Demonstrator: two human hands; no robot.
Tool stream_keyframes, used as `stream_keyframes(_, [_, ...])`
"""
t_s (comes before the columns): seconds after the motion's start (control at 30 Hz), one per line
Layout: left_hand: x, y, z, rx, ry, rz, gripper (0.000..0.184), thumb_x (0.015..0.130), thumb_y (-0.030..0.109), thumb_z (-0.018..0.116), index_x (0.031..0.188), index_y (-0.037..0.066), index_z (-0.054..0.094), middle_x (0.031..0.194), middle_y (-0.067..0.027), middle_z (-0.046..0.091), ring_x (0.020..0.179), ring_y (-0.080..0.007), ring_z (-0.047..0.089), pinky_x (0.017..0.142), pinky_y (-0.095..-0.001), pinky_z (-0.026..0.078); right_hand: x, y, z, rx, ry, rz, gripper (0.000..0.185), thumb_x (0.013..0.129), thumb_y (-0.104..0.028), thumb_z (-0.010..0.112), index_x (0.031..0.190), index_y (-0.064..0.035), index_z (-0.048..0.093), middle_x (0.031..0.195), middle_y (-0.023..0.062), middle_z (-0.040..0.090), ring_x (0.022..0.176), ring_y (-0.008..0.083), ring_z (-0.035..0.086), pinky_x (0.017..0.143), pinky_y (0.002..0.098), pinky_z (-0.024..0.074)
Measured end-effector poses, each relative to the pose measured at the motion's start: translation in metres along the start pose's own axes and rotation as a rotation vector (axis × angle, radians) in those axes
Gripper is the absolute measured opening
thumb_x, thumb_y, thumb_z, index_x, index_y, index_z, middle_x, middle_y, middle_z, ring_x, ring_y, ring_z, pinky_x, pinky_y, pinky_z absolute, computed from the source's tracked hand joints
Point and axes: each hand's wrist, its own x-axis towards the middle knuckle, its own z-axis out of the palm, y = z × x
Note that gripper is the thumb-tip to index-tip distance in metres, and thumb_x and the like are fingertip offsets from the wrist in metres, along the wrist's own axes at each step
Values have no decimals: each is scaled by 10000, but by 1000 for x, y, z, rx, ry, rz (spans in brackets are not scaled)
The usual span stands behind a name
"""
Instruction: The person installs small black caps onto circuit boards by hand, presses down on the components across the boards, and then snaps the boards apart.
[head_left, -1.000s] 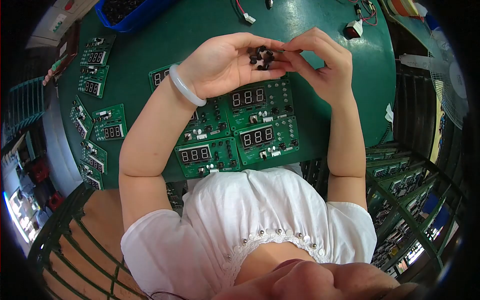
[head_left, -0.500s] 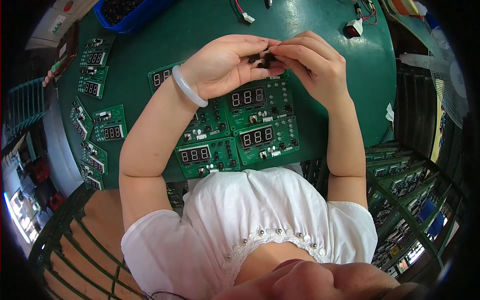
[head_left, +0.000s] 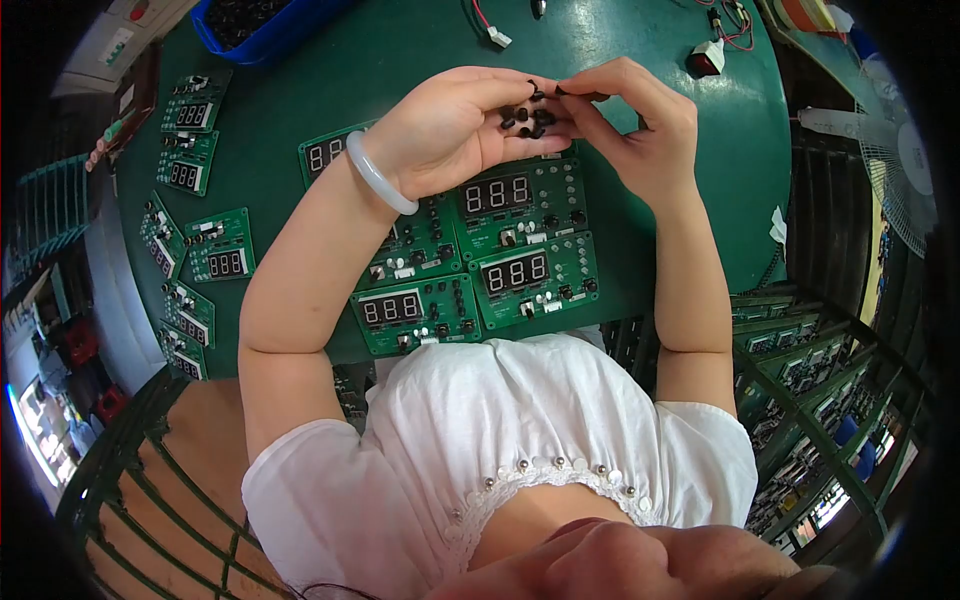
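Note:
My left hand (head_left: 445,130) is turned palm up with its fingers curled, cradling several small black cylindrical caps (head_left: 523,115). Its thumb lies against one near the fingertips. Beside those fingertips, my right hand (head_left: 645,125) pinches another dark piece between thumb and forefinger; only a little of it shows. Below both hands lie green circuit boards with three-digit displays, among them an upper right board (head_left: 497,194), a lower right board (head_left: 515,271) and a lower left board (head_left: 392,308). My left forearm and hand partly cover the boards at the upper left.
At the back left, a blue bin (head_left: 262,38) holds many black pieces. Smaller display boards (head_left: 226,262) lie along the table's left side. A red switch with wires (head_left: 707,60) and a white connector (head_left: 498,37) rest at the back. Racks of boards (head_left: 810,370) stand lower right.
My right hand has drawn slightly back to the right and its fingers have opened into a thumb-and-forefinger pinch. The black caps in my left palm show more fully.

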Motion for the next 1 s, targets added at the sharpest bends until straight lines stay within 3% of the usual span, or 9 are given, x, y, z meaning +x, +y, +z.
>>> stream_keyframes(0.1, [1,-2,-5,-37,-52,1,301,1054,114,403,1177,-109,564,1122,-143,615,1050,-249,650,1009,-401,550,-1,0,2,80,-12,54,219,745,47,746,935,-59,724,869,63,695,753,196,672,675,285,540])
stream_keyframes(0.3, [2,-5,-3,-39,-50,8,317,1064,130,387,1213,-105,538,1159,-150,602,1092,-227,626,1042,-410,525,8,4,0,-53,-8,-155,237,718,38,759,929,-63,726,874,59,692,772,206,656,649,291,526])
stream_keyframes(0.7, [5,-9,1,-44,6,44,346,1074,147,354,1252,-100,518,1233,-163,582,1165,-230,591,1075,-410,496,6,-6,11,-79,21,-46,189,755,41,728,912,-62,702,879,58,684,788,208,647,622,298,529])
stream_keyframes(0.8, [4,-8,1,-31,-24,44,346,1073,152,361,1247,-99,524,1217,-155,597,1147,-230,606,1067,-401,504,3,-4,15,56,97,73,190,772,47,710,928,-59,683,881,66,680,794,211,651,632,303,528])
stream_keyframes(1.0, [5,-13,0,-39,-45,47,319,1064,142,404,1242,-82,544,1200,-141,613,1127,-226,622,1051,-383,517,3,-2,13,-118,122,5,183,782,31,720,936,-61,682,871,63,683,809,211,667,657,311,529])
